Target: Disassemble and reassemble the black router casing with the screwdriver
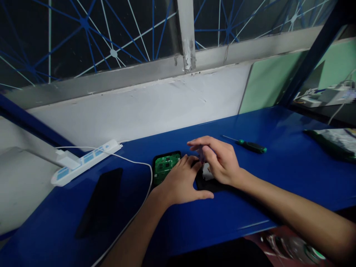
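A green circuit board (164,167) sits in a black shell on the blue bench, just left of and partly behind my left hand (182,181). That hand lies palm down with its fingers spread and thumb stretched out, its fingertips at a second black casing (213,185). A pale plate (207,172) shows inside this casing, partly covered by my hands. Over its right side is my right hand (219,159), fingers reaching left and the thumb bent apart from them. The space under its fingers is shadowed and blurred, and I make out no held thing there.
A green-and-black screwdriver (252,146) lies behind the right hand. On the left are a white power strip (89,161), a white cable (144,164) and a dark flat object (100,200). A silvery-green bag (333,142) lies at right. A clear bottle (297,250) is below the bench.
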`<action>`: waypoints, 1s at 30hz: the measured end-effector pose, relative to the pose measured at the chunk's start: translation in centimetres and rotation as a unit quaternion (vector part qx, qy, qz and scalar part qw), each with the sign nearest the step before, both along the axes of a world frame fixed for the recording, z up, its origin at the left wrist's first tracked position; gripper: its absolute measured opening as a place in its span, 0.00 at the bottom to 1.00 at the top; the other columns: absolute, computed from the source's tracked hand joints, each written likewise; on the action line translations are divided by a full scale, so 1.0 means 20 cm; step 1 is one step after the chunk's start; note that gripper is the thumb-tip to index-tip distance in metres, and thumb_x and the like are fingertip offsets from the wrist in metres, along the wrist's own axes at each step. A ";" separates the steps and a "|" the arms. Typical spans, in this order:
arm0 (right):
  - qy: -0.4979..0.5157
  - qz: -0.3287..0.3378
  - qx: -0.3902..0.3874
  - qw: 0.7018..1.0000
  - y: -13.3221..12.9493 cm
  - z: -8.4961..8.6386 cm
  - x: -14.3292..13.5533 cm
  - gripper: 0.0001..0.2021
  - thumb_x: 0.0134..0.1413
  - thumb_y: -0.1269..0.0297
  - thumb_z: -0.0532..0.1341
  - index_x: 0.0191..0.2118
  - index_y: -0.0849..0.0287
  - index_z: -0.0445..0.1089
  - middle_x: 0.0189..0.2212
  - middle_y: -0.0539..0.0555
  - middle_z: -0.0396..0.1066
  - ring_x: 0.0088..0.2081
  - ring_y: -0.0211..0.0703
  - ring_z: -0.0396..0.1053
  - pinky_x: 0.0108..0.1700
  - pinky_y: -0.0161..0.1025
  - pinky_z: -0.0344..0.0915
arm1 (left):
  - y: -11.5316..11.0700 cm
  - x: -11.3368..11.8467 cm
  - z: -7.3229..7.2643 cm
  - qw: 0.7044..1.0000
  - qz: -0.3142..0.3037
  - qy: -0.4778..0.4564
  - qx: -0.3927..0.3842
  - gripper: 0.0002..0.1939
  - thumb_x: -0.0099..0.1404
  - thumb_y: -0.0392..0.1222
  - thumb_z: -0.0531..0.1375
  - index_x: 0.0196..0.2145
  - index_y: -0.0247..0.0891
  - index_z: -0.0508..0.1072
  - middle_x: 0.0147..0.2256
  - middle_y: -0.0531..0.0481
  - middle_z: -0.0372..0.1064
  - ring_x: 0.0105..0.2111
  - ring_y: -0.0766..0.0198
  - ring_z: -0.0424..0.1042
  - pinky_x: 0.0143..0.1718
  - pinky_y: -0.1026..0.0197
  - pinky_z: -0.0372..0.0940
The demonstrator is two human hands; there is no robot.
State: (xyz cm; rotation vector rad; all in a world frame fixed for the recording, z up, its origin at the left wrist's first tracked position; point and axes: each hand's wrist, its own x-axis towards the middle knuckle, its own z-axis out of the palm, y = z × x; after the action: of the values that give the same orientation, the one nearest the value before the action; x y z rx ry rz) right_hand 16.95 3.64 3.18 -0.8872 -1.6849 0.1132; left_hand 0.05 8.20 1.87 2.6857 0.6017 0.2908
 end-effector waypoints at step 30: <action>0.121 -0.186 -0.037 0.974 0.17 -0.04 0.16 0.09 0.66 0.61 0.58 0.47 0.56 0.71 0.38 0.52 0.79 0.31 0.39 0.77 0.37 0.40 0.74 | 0.02 -0.04 0.05 0.997 0.056 0.042 0.015 0.46 0.47 0.70 0.70 0.52 0.37 0.64 0.53 0.38 0.67 0.65 0.33 0.55 0.69 0.31 0.41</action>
State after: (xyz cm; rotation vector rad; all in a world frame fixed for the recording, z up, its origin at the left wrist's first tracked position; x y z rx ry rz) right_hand 20.16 7.02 2.47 -1.1817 -1.2728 0.0273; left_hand -0.69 8.67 2.81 2.7082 0.7811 0.2204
